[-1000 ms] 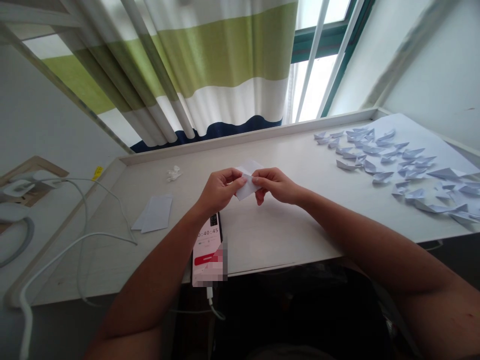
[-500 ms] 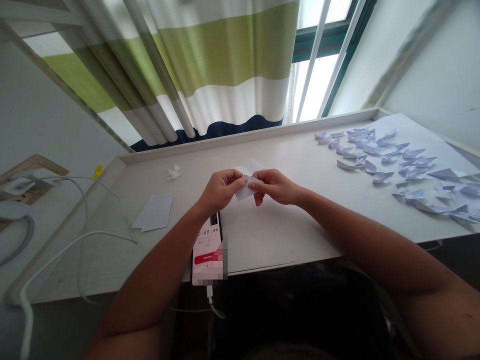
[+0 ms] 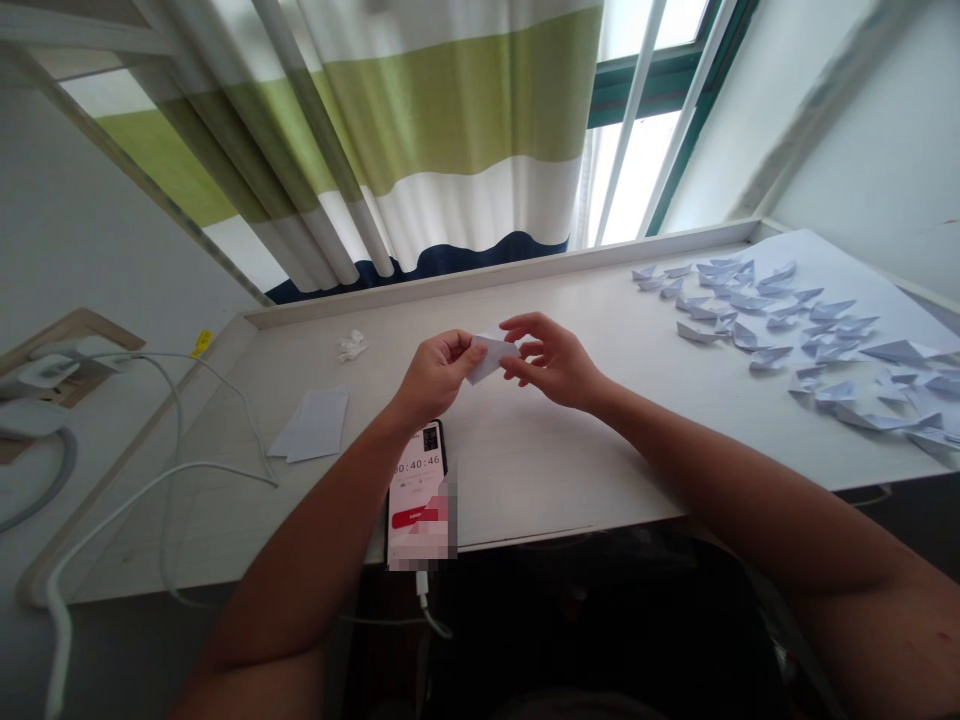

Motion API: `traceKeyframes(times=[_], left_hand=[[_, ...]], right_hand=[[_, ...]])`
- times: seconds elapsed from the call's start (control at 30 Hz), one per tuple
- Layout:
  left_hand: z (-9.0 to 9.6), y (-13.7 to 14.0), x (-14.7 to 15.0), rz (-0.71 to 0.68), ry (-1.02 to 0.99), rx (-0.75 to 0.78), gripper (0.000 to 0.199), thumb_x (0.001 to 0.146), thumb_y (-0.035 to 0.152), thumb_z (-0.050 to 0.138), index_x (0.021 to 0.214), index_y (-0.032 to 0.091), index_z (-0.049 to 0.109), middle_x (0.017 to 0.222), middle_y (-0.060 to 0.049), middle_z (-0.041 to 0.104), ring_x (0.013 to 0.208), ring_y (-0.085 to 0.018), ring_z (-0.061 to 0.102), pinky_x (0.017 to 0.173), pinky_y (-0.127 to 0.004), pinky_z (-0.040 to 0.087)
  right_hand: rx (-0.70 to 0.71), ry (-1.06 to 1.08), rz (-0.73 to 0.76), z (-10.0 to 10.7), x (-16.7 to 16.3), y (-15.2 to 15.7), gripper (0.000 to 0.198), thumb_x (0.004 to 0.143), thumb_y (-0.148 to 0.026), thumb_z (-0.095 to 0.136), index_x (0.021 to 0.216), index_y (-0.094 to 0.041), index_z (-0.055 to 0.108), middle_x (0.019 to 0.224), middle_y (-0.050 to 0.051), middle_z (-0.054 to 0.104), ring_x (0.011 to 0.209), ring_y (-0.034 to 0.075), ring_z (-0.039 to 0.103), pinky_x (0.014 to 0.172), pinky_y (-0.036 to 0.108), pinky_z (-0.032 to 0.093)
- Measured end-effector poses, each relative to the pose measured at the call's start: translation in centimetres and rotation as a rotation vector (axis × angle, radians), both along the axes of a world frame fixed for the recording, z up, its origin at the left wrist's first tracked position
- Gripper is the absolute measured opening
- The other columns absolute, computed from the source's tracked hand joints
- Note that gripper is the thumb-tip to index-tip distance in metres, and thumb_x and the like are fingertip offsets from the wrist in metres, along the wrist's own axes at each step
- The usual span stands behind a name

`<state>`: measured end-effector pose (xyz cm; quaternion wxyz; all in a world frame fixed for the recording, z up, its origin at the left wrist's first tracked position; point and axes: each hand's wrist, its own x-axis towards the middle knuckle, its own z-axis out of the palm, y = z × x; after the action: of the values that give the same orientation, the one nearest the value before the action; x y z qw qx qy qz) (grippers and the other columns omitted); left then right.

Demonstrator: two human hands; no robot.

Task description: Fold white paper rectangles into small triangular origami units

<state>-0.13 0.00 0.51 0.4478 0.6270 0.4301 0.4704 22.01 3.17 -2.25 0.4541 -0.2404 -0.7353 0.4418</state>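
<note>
A small folded piece of white paper [image 3: 491, 357] is held above the middle of the white table [image 3: 555, 470]. My left hand [image 3: 441, 370] pinches its left side between thumb and fingers. At the paper's right edge, my right hand [image 3: 551, 362] has its fingers spread apart, the tips close to the paper; whether they touch it I cannot tell. Several folded paper boats [image 3: 750, 300] stand in rows on the table to the right. A few flat sheets of white paper [image 3: 319, 425] lie to the left of my left hand.
A phone [image 3: 418, 500] with a timer on its screen lies at the table's front edge, a white cable [image 3: 424, 590] plugged into it. Crumpled tissue [image 3: 351, 346] sits at the back left. More cables [image 3: 172, 480] cross the left side. A striped curtain [image 3: 450, 110] hangs behind the table.
The fingers of my right hand have opened and moved off the paper's face toward the right. My left hand still grips the paper, which now looks turned and flatter.
</note>
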Motion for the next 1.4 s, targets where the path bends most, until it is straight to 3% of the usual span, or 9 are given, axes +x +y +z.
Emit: traceKeyframes(times=[0.1,0.2,0.43,0.63,0.83,1.13,1.4], left_hand=[[-0.2,0.1,-0.1,0.000,-0.052,-0.043,0.047,0.083,0.057,0.091,0.097,0.016,0.070,0.081,-0.006,0.079,0.070,-0.017,0.071,0.066,-0.029,0.056],[-0.1,-0.1,-0.1,0.025,-0.053,-0.058,0.049,0.083,0.048,0.092,0.111,0.020,0.063,0.079,-0.002,0.080,0.069,-0.018,0.075,0.063,-0.026,0.056],[-0.3,0.0,-0.2,-0.033,-0.003,0.045,0.031,0.087,0.038,0.088,0.092,0.019,0.064,0.082,-0.003,0.079,0.071,-0.017,0.074,0.063,-0.026,0.055],[-0.2,0.0,-0.2,-0.069,0.045,0.092,0.027,0.091,0.039,0.085,0.102,0.017,0.074,0.090,-0.005,0.078,0.080,-0.017,0.074,0.070,-0.030,0.059],[-0.1,-0.3,-0.3,-0.140,0.132,0.125,0.041,0.086,0.036,0.091,0.119,0.018,0.077,0.112,-0.010,0.079,0.096,-0.021,0.073,0.080,-0.033,0.059],[-0.2,-0.2,-0.4,-0.111,0.150,0.086,0.044,0.085,0.037,0.091,0.122,0.018,0.078,0.116,-0.011,0.079,0.103,-0.024,0.073,0.083,-0.036,0.058],[-0.6,0.0,-0.4,-0.124,0.146,0.092,0.048,0.084,0.037,0.092,0.125,0.017,0.076,0.114,-0.010,0.079,0.093,-0.020,0.071,0.077,-0.033,0.056]], right_hand=[[0.234,-0.078,-0.006,-0.1,0.1,0.0,0.040,0.097,-0.038,0.083,0.134,-0.026,0.073,0.119,0.008,0.072,0.097,0.021,0.075,0.063,0.027,0.066],[0.311,-0.111,0.052,-0.3,0.2,0.2,0.032,0.099,-0.032,0.080,0.131,-0.027,0.078,0.116,0.008,0.073,0.100,0.022,0.074,0.067,0.030,0.068],[0.110,-0.115,0.070,0.1,0.4,0.2,0.028,0.095,-0.037,0.083,0.119,-0.023,0.083,0.114,0.009,0.073,0.098,0.022,0.073,0.067,0.032,0.066],[-0.068,-0.032,0.097,0.5,0.1,0.0,0.030,0.091,-0.043,0.088,0.108,-0.019,0.082,0.106,0.008,0.075,0.096,0.022,0.073,0.071,0.033,0.067],[-0.183,0.021,0.108,0.9,0.3,0.2,0.037,0.084,-0.050,0.093,0.102,-0.020,0.082,0.104,0.007,0.078,0.099,0.023,0.074,0.072,0.034,0.069],[-0.195,0.019,0.119,0.6,0.6,0.7,0.040,0.079,-0.048,0.097,0.102,-0.020,0.082,0.102,0.007,0.078,0.096,0.023,0.073,0.074,0.036,0.069],[-0.184,0.001,0.095,1.1,0.7,0.4,0.034,0.085,-0.048,0.092,0.101,-0.019,0.083,0.104,0.007,0.079,0.098,0.022,0.074,0.072,0.033,0.069]])
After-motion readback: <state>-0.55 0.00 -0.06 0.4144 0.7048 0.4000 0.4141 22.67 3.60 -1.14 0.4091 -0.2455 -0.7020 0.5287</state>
